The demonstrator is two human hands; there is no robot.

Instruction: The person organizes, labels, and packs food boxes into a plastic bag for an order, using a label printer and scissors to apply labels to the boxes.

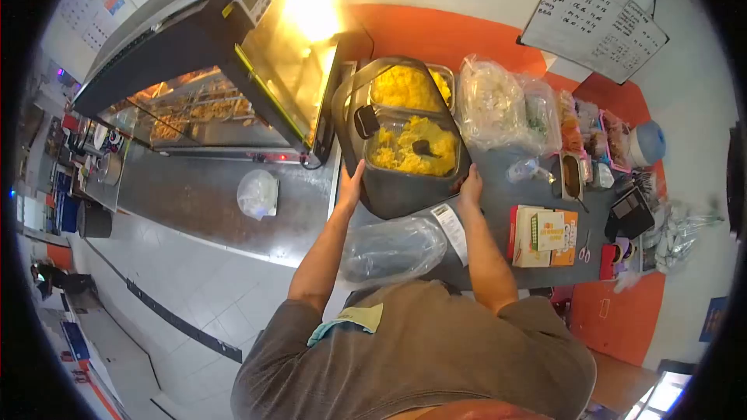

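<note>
A large dark lid with a clear window [405, 193] is tilted over a warmer with two compartments of yellow food [412, 148]. My left hand [349, 184] is at the lid's lower left edge, and my right hand [471, 186] is at its lower right edge; both hold the lid from the sides. A dark handle or knob shows over the food. Just below the lid, a clear plastic bag [395, 250] and a white printed paper [450, 232] lie on the dark counter.
Left stands a lit glass display case [210, 109], with a wrapped white bowl [257, 194] before it. On the right are bagged food [492, 105], cartons [545, 236], scissors [584, 252], a brown-filled container [572, 176] and a card terminal [632, 214]. A whiteboard [593, 17] hangs behind.
</note>
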